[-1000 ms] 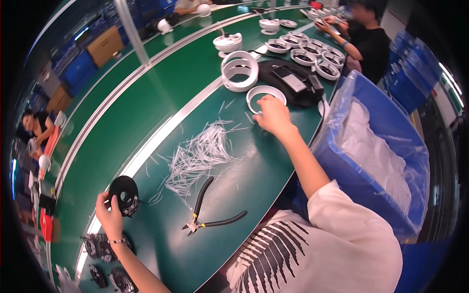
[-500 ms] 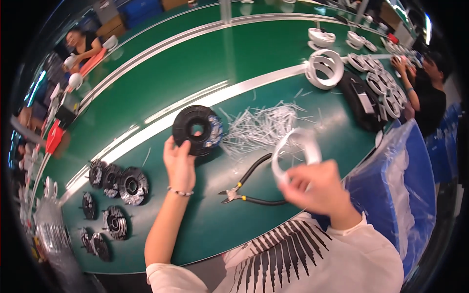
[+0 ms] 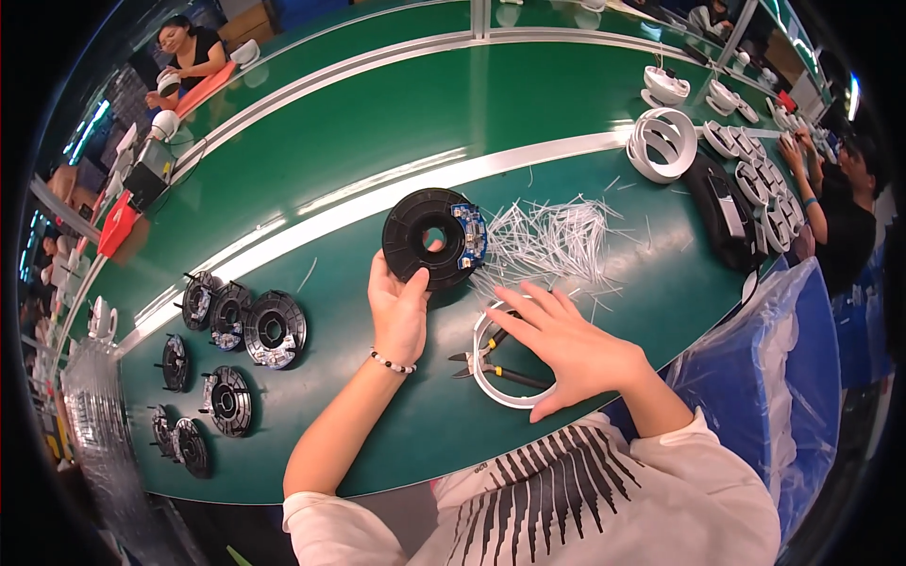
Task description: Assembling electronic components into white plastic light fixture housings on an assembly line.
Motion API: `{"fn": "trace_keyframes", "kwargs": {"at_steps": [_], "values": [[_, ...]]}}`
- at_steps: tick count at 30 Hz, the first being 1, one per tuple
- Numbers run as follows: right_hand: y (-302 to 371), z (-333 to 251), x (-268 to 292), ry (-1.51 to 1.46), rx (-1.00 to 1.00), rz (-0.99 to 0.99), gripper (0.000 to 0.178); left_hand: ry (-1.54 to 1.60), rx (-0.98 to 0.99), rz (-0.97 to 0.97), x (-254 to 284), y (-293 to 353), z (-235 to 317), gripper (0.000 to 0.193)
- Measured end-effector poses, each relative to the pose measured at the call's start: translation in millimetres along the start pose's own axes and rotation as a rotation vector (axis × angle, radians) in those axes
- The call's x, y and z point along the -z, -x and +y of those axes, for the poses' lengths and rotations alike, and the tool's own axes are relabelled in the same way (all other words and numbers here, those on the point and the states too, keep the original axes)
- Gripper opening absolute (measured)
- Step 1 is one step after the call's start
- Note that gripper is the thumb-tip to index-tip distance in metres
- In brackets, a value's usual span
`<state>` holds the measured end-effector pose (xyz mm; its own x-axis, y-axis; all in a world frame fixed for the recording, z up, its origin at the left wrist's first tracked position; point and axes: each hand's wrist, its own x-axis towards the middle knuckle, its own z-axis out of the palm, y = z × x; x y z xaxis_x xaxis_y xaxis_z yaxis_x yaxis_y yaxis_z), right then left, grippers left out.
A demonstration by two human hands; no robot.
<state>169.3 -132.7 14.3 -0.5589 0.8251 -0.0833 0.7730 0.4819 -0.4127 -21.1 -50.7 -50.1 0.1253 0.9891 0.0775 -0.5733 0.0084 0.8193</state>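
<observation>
My left hand (image 3: pixel 398 316) grips a black round plastic disc (image 3: pixel 412 231) by its lower edge, thumb on the face. The disc has a hole in its middle and a blue circuit board (image 3: pixel 472 238) along its right side. My right hand (image 3: pixel 587 354) spreads its fingers over a white ring (image 3: pixel 482 368), partly covering it; the ring seems to lie on the table. Through and beneath the ring shows a pair of cutting pliers (image 3: pixel 521 377) with black handles and yellow bands. Behind my right hand lies a loose heap of thin white strips (image 3: pixel 557 236), probably cable ties.
Several similar black discs (image 3: pixel 276 328) lie at the left of the green table (image 3: pixel 349 453). At right are stacked white rings (image 3: pixel 663 146), a black case (image 3: pixel 722 212), white round housings (image 3: pixel 755 179) and a blue bin with clear plastic (image 3: pixel 755 377). Co-workers sit far left and right.
My right hand has brought the white ring down and left over the pliers, and its fingers have spread. The view has shifted; the disc stays in my left hand, its circuit board showing more clearly.
</observation>
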Motion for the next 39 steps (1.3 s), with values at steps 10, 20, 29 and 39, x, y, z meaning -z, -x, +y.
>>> {"fn": "trace_keyframes", "kwargs": {"at_steps": [10, 20, 29, 39], "values": [[-49.4, 31.6, 9.0, -0.870, -0.082, 0.788, 0.116, 0.024, 0.014, -0.057, -18.2, 14.9, -2.5, 0.049], [-58.7, 13.4, -7.7, -0.721, -0.042, 0.574, 0.113, 0.574, 0.552, -0.501, -9.1, 5.7, 28.6, 0.067], [-58.0, -10.8, -11.0, -0.396, 0.037, 0.586, 0.117, 0.463, 0.494, -0.177, -11.7, 3.7, 22.7, 0.051], [-64.4, -12.4, -7.1, -0.199, 0.091, 0.601, 0.116, 0.428, 0.486, -0.202, -10.1, 7.8, 22.5, 0.087]]}}
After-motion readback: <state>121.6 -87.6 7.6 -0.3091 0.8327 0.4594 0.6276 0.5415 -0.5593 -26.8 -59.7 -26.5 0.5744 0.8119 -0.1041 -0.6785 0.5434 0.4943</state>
